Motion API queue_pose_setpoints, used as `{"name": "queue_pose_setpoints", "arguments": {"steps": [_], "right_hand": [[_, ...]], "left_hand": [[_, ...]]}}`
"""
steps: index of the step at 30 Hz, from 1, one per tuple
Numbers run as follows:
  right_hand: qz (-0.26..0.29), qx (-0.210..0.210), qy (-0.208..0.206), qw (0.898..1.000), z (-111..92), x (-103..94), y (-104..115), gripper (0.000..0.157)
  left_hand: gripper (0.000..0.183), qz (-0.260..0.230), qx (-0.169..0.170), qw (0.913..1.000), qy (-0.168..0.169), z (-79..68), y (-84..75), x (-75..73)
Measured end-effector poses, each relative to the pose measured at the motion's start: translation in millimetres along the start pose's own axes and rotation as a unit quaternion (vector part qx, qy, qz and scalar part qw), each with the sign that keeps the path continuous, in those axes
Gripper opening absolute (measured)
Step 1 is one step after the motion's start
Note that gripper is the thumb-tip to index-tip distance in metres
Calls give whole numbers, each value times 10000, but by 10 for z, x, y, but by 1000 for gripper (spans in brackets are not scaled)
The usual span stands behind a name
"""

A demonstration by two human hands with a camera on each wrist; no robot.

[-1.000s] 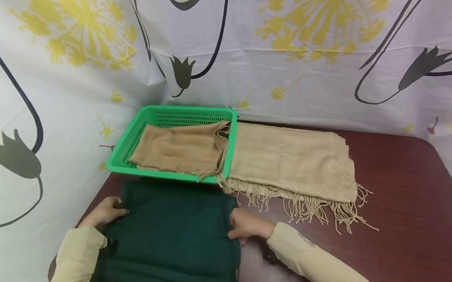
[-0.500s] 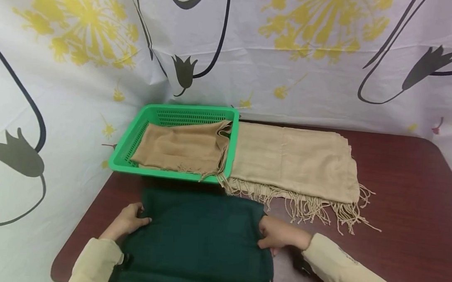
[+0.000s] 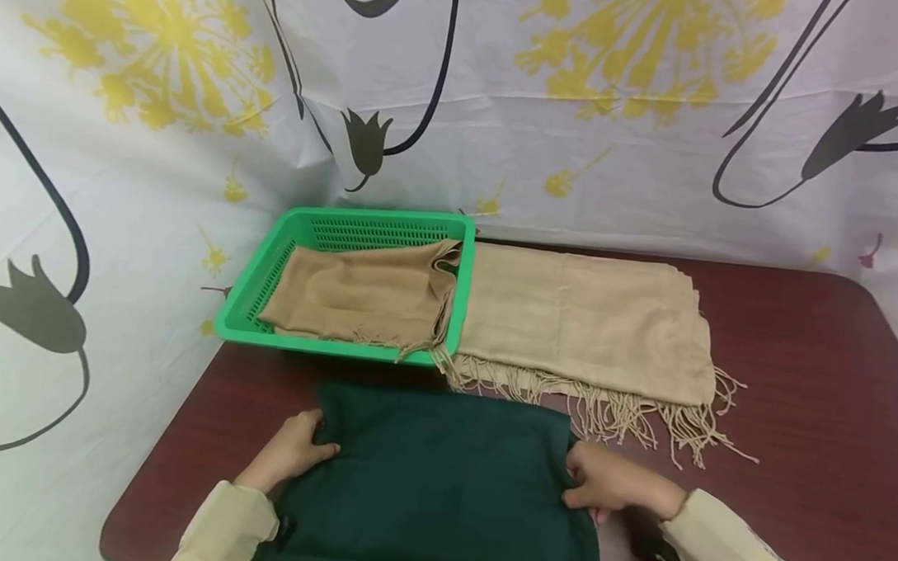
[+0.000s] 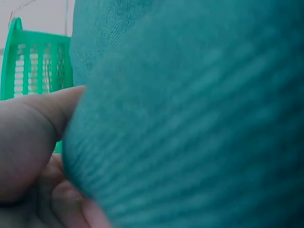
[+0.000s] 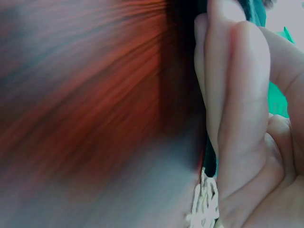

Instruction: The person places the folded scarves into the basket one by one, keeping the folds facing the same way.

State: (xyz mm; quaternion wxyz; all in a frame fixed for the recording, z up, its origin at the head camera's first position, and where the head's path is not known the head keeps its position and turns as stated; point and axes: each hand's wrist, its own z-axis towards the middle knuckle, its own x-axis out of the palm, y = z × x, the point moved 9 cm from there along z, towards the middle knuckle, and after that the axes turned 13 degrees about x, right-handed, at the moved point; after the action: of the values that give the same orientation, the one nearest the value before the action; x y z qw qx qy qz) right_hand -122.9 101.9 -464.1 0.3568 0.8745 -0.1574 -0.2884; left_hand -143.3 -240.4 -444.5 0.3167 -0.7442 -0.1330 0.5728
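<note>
left hand (image 3: 290, 448), right hand (image 3: 601, 481) pinch sides of dark green cloth (image 3: 442, 491) before green basket (image 3: 335, 348); uneven pull could skew it, low drag snag beige fringe (image 3: 609, 408) right of basket.

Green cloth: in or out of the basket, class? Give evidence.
Out: the head view shows the green cloth in front of the basket, held by the left hand and right hand.

Green cloth (image 3: 442, 482) looks matt — basket (image 3: 328, 347), smooth plastic.
</note>
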Motion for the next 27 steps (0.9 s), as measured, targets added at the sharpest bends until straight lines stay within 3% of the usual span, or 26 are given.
{"name": "queue_pose_setpoints", "arguments": {"steps": [11, 19, 27], "right_hand": [[322, 125, 15, 9994, -213, -96, -282, 22], [406, 95, -1, 9991, -330, -173, -439, 22], [324, 66, -169, 9993, -357, -204, -486, 26]], "left_hand": [[43, 21, 31, 9988, 478, 107, -219, 278], [42, -110, 264, 9982, 535, 138, -385, 380], [46, 9, 302, 9986, 423, 138, -445, 394]]}}
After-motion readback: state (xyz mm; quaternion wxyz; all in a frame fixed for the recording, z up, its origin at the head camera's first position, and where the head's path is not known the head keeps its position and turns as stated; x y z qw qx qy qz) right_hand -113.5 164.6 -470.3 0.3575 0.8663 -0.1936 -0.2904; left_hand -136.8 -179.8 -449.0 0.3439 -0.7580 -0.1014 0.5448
